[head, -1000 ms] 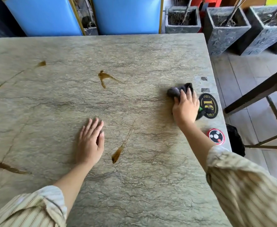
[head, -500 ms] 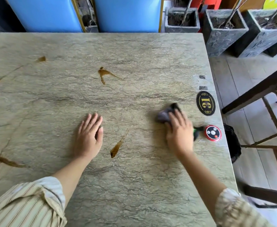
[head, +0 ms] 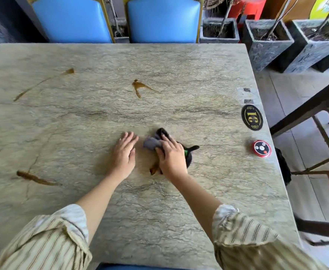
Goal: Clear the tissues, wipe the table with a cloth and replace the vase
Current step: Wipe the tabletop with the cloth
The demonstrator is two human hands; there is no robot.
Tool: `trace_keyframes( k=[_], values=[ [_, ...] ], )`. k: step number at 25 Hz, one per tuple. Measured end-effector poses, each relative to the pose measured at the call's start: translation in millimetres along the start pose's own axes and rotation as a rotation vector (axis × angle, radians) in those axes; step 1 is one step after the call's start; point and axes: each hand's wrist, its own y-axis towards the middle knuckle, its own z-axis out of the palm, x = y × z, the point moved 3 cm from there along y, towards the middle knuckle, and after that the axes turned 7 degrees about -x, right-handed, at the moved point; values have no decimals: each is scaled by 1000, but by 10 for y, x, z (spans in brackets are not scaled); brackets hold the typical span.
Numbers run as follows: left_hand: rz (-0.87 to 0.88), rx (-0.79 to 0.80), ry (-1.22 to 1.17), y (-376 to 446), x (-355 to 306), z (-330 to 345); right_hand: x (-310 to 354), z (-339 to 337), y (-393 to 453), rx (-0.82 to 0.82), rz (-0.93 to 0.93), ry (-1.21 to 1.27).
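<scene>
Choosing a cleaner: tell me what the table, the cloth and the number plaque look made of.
Table: looks like stone or a stone-look slab, grey-green with dark veins, matte. Cloth: soft fabric, dark grey, bunched in folds under the right hand. Number plaque: glossy black oval with gold print, probably plastic or a sticker.

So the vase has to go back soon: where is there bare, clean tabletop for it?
The far right stretch, between the central brown smear and the number plaque, is bare and clean. So is the near edge between the sleeves. The middle is crowded by the left hand, right hand and cloth; the left side is stained.
</scene>
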Motion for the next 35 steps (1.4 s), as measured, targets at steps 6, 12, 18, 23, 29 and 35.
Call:
trace_keyframes(
  k=[6,12,18,23,29,35],
  values=[
    [64,17,-12,-1097,158,-449,-163,-215,-795,9,-194,-61],
    [36,104,79,-1528,333,-652,-102,-58,44,-56,190,-174],
    [-58,39,229,-1926,413,-892,425,258,-961,243,-498,-160],
    [-119,-56,234,-1993,423,-950,-119,-289,-1632,352,-768,-122],
    [-105,-43,228,-1997,448,-938,-84,-180,-741,120,-260,-269],
    [-189,-116,109,-2002,491,-961,844,526,-1071,232,-425,-233]
  ],
)
